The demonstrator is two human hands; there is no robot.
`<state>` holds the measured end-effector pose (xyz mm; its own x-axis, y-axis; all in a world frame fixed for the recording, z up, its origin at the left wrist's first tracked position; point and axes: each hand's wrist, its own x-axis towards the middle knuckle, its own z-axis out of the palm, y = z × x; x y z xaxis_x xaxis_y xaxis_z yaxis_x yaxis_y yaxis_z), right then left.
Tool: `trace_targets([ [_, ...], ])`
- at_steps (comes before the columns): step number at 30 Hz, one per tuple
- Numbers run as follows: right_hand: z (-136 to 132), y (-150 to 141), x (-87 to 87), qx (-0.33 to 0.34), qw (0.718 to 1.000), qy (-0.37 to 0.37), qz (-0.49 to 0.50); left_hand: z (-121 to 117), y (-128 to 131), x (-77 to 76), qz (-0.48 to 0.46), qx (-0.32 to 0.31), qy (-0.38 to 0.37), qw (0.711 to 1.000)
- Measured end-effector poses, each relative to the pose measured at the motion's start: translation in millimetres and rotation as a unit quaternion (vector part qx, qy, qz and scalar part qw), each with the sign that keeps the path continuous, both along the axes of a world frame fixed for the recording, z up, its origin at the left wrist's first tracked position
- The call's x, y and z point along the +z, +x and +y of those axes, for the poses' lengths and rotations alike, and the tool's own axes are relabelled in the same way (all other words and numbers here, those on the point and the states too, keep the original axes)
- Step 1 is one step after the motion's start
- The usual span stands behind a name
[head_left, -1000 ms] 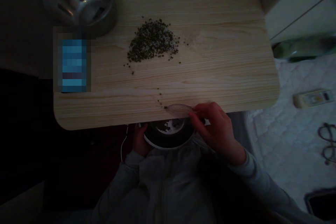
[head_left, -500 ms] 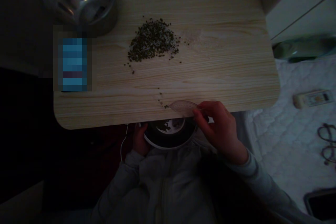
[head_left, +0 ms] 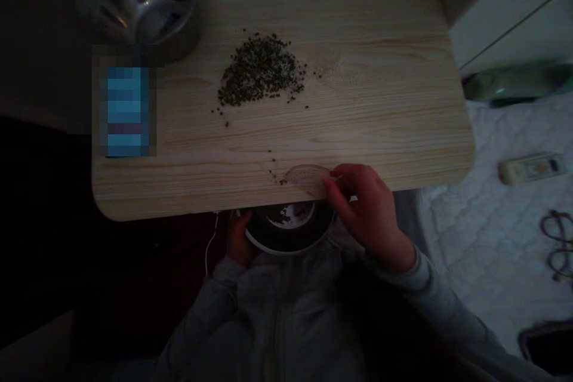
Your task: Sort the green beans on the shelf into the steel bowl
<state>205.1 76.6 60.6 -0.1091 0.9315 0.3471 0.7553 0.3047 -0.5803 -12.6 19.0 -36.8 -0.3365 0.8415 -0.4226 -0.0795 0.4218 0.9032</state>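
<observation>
My right hand [head_left: 364, 212] pinches a clear plastic protractor [head_left: 308, 176] at the table's front edge, its curved side toward a few stray green beans [head_left: 283, 181]. Below that edge, my left hand [head_left: 240, 237] grips the left rim of a round dark bowl or pan [head_left: 290, 239] with a pale rim. Some beans and a whitish bottom show inside it; the table hides its far part. A heap of small dark green beans [head_left: 262, 68] lies on the middle of the wooden table [head_left: 380, 131].
A shiny steel bowl [head_left: 179, 36] stands at the back left, beside a blurred-out blue item [head_left: 125, 110]. On the quilted white bedding [head_left: 478, 239] at right lie a green bottle [head_left: 510, 83], a remote control [head_left: 532, 168], glasses [head_left: 559, 245] and a dark-screened device [head_left: 550, 349].
My right hand and the protractor have moved slightly left and away from me onto the table. My left hand and the round vessel have stayed in place.
</observation>
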Motion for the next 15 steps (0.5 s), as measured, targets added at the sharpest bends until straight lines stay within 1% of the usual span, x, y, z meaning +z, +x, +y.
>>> trace_targets([
  [4, 3.3, -1.4, -0.1, -0.004, 1.0, 0.006, -0.013, -0.4, -2.1, 0.7, 0.017, -0.021, 0.001, 1.0],
  [10, 10.4, 0.6, 2.5, 0.001, 0.999, -0.013, -0.034, -0.9, -4.3, 2.9, 0.02, -0.012, 0.005, 1.0],
  [15, 22.7, 5.8, 4.0, -0.005, 0.998, -0.027, -0.051, 2.8, -3.5, 9.1, 0.044, -0.014, -0.018, 0.999],
])
